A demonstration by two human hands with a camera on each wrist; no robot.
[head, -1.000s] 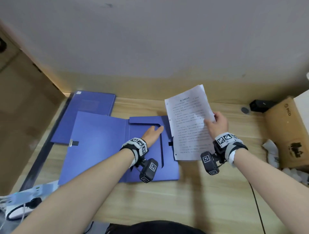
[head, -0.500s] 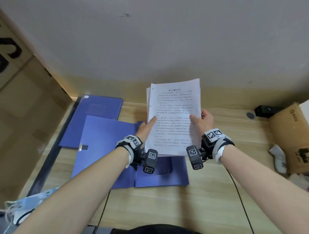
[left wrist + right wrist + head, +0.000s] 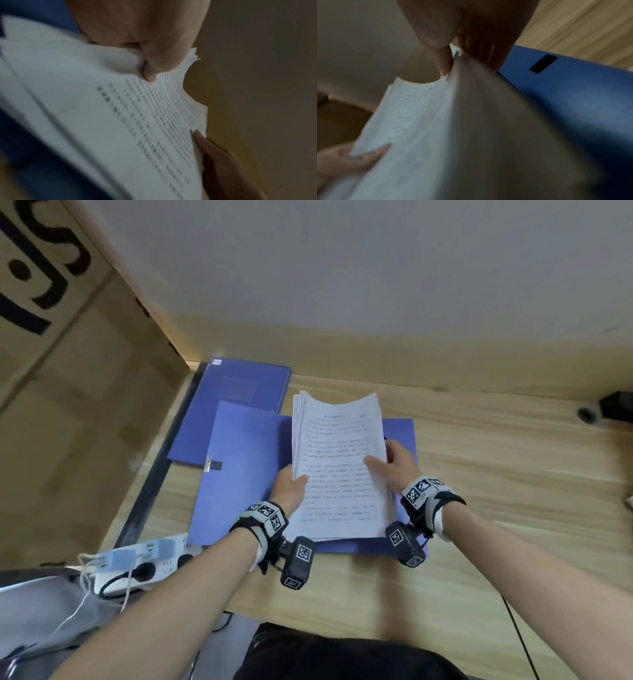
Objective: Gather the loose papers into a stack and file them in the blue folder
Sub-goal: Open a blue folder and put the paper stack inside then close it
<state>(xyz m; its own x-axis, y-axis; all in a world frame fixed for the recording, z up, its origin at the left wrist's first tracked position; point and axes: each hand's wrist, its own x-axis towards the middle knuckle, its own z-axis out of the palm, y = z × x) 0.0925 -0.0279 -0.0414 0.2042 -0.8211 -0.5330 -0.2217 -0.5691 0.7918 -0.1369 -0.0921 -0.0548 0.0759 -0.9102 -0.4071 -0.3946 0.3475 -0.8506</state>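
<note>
The gathering looks done: the papers (image 3: 337, 470) are one stack, held tilted over the open blue folder (image 3: 246, 474) on the bench (image 3: 496, 508), near edge low at the folder's right leaf and far edge lifted. The left hand (image 3: 289, 491) grips the stack's left edge, thumb on the printed top sheet and fingers hidden beneath; the left wrist view shows that thumb pressing the sheets into a bend. The right hand (image 3: 394, 463) grips the right edge the same way, thumb on top, and the right wrist view shows thumb and fingers pinching the sheets between them. What is left, as I judge it, is to lay the stack flat on the right leaf, seat it under whatever pocket or flap is there (hidden by the papers now), and fold the left leaf over so the clasp tab (image 3: 213, 464) can shut. The far corners fan slightly, so a sheet could slip as the stack goes down; squaring it first would help. Nearest the person, at the bench's left corner, a white power strip (image 3: 144, 563) with cables sits just beside the folder's near left corner and could foul the leaf when it swings. Farther back, a second blue folder (image 3: 236, 392) lies closed, partly under the open one. A large cardboard box (image 3: 68, 371) stands along the left, and a small black object (image 3: 616, 405) sits far right near the wall (image 3: 376, 268).
</note>
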